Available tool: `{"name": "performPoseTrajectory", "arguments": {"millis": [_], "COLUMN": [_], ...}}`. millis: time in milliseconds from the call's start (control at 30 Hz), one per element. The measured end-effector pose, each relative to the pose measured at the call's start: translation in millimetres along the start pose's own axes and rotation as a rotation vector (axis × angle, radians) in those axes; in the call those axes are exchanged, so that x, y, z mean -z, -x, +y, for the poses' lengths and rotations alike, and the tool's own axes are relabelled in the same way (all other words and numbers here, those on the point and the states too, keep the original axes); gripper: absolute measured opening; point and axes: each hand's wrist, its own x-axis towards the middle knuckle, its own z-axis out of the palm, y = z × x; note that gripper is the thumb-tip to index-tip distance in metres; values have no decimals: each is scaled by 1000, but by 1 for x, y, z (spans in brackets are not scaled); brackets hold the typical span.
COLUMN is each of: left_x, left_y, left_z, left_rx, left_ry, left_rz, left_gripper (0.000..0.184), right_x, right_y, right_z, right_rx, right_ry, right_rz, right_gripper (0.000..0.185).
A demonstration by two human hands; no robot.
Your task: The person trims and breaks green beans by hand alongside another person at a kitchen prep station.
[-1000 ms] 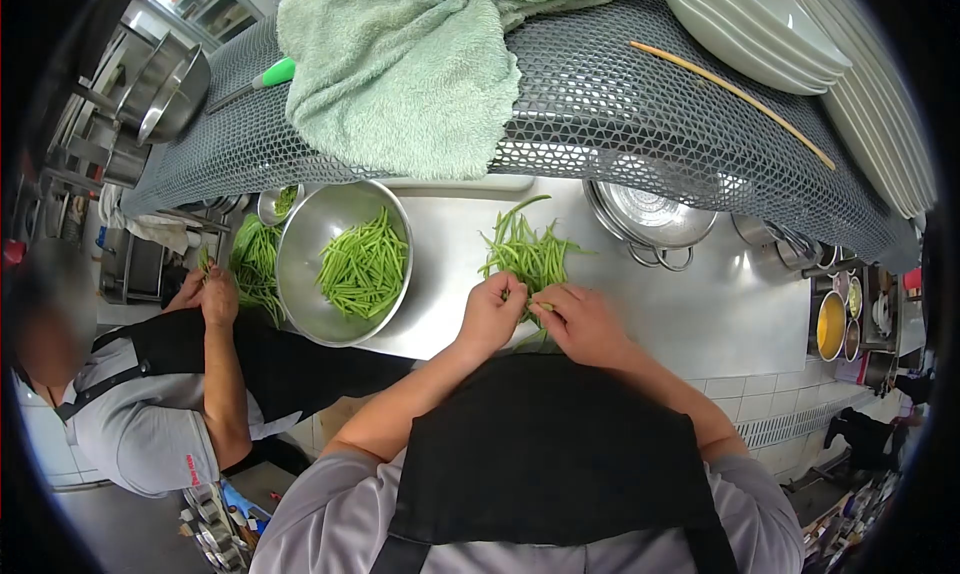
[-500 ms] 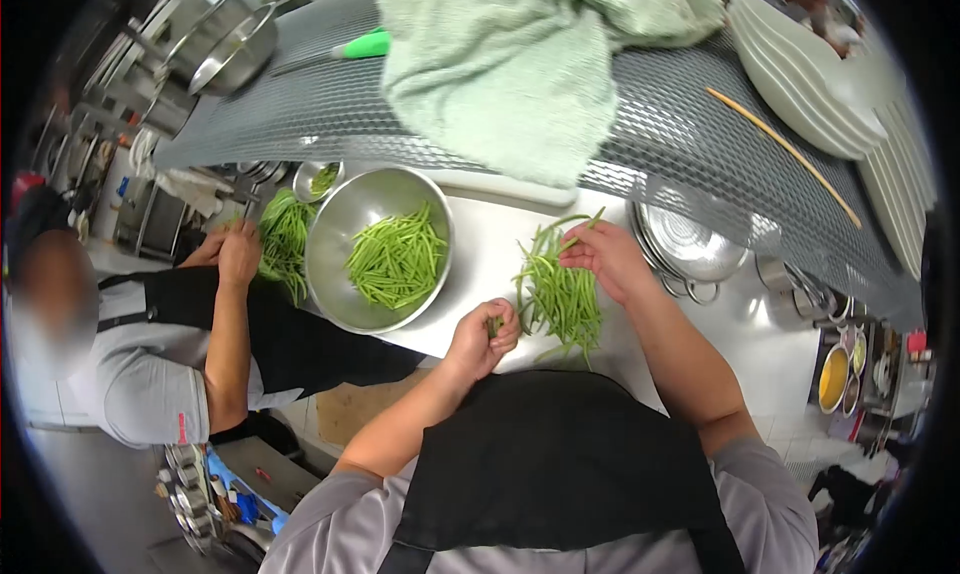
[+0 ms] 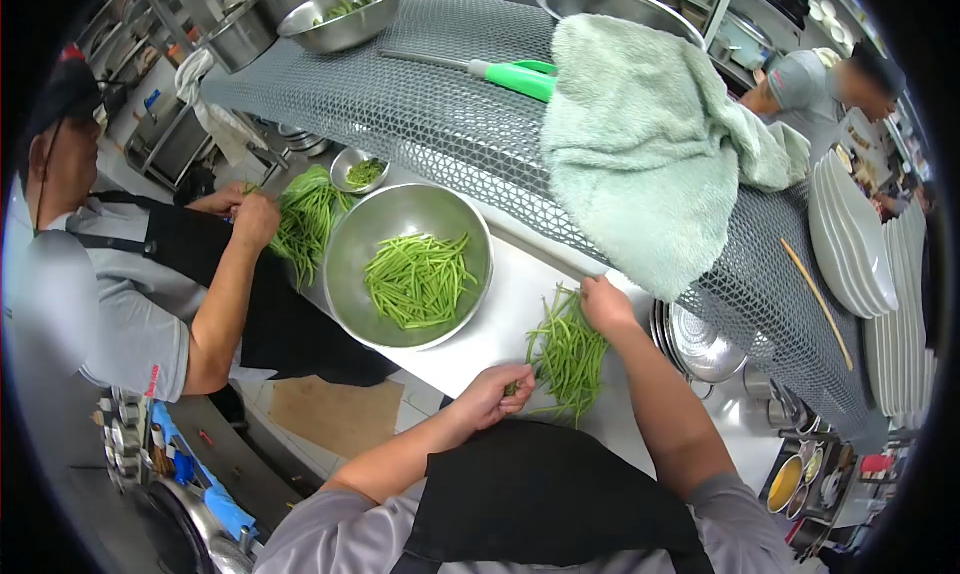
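Note:
A loose pile of long green beans [image 3: 568, 359] lies on the white work surface in front of me. My left hand [image 3: 492, 396] is closed at the pile's left side, with small green bean pieces showing between the fingers. At the pile's upper right edge is my right hand [image 3: 606, 306], its fingers curled down by the beans. What those fingertips hold is hidden. Left of the pile stands a large steel bowl [image 3: 338, 274], with many green beans [image 3: 420, 279] inside.
A co-worker [image 3: 160, 274] at left handles beans beside another bean heap [image 3: 303, 224] and a small steel bowl [image 3: 348, 158]. Above is a mesh-covered shelf [image 3: 470, 139] with a green towel [image 3: 640, 154], a green-handled lighter [image 3: 515, 79] and stacked white plates [image 3: 850, 244]. Steel pans [image 3: 700, 344] sit at right.
The view has shifted, showing more of the shelf. My right hand, earlier raised with a green bean in its fingers, is now curled down at the pile's edge. My left hand stays closed.

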Motion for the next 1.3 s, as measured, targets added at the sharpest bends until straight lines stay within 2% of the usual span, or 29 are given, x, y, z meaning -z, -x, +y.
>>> {"name": "performPoseTrajectory", "arguments": {"millis": [200, 367, 433, 567, 667, 733, 767, 833, 933, 1033, 1133, 1167, 1200, 1233, 1300], "left_x": [0, -4, -3, 2, -3, -11, -13, -8, -18, -28, -27, -36, -35, -24, -28], "left_y": [-15, -21, -22, -23, -16, -18, -16, -24, -34, -33, -40, -35, -35, -42, -35], "left_z": [11, 23, 25, 24, 29, 39, 35, 37, 44, 52, 50, 50, 46, 38, 34], "left_rx": [27, 12, 13, 37, -13, -12, 14, 9, -17, -36, -48, -19, -24, -69, -302], "left_ry": [-68, -67, -63, -34, -91, -142, -181, -198, -203, -181, -325, -461, -722, -845, -1220], "left_rz": [16, -19, -32, -53, -13, 44, 113, 73, 137, 180, 153, 157, 222, 250, 150], "left_gripper": [24, 27, 31, 40, 37, 33, 30, 26, 24, 24, 27, 28, 28, 29, 30], "right_x": [22, 18, 9, 15, 33, 42, 46, 52, 65, 76, 58, 55, 51, 45, 36], "right_y": [25, 23, 15, 18, 43, 54, 59, 70, 87, 109, 130, 133, 137, 142, 154], "right_z": [-8, -7, -6, -10, -20, -21, -24, -31, -43, -52, -53, -52, -51, -46, -41], "right_rx": [37, -50, -85, -87, -153, -3, -11, 113, 157, 171, 214, 217, 213, 236, 226], "right_ry": [-72, -161, -92, -13, -59, -39, -41, -112, -152, -251, -183, -152, -125, -186, -272], "right_rz": [30, 36, -81, -153, -61, 177, 172, 294, 356, 308, 322, 269, 219, 244, 234], "right_gripper": [19, 27, 31, 30, 24, 19, 19, 15, 13, 17, 19, 20, 21, 24, 25]}}
